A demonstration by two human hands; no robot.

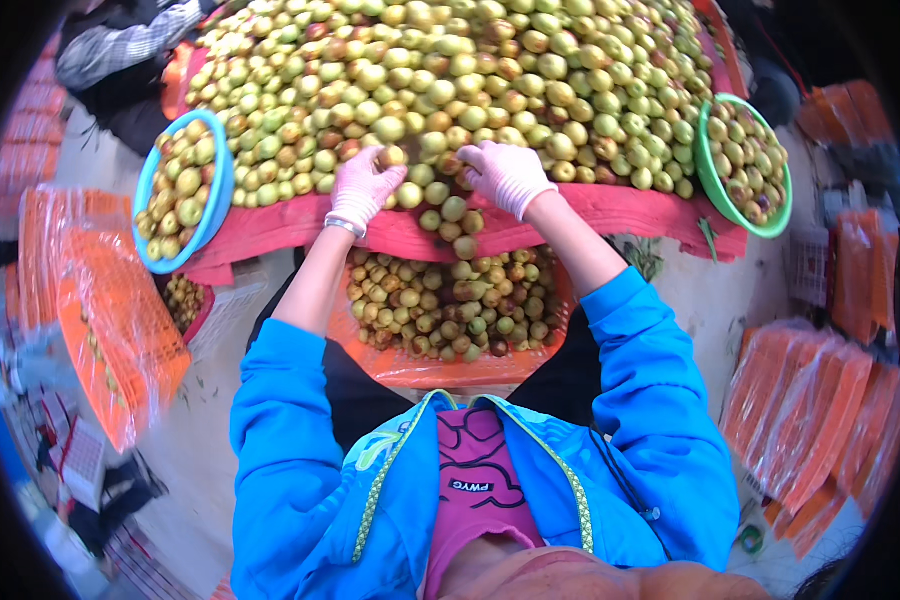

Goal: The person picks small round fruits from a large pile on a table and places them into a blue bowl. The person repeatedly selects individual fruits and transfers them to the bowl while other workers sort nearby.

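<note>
A big heap of green and reddish-brown jujube-like fruits (450, 82) covers a table draped in red cloth (285, 225). My left hand (364, 186), in a pale pink glove, holds one fruit (391, 156) between thumb and fingers at the heap's near edge. To its right, my right hand (504, 174), gloved alike, has its fingers at a brownish fruit (448, 163); whether it grips the fruit is unclear. Several fruits (454, 217) lie on the cloth between and below my hands, some at its front edge. Below, between my legs, an orange plastic crate (450, 369) holds many fruits.
A blue basin (225, 180) of fruits stands at the table's left end, a green basin (782, 202) of fruits at the right. Plastic-wrapped orange crates (127, 322) stand at left, more stacked crates (802, 412) at right. Another person's checkered sleeve (127, 49) is at upper left.
</note>
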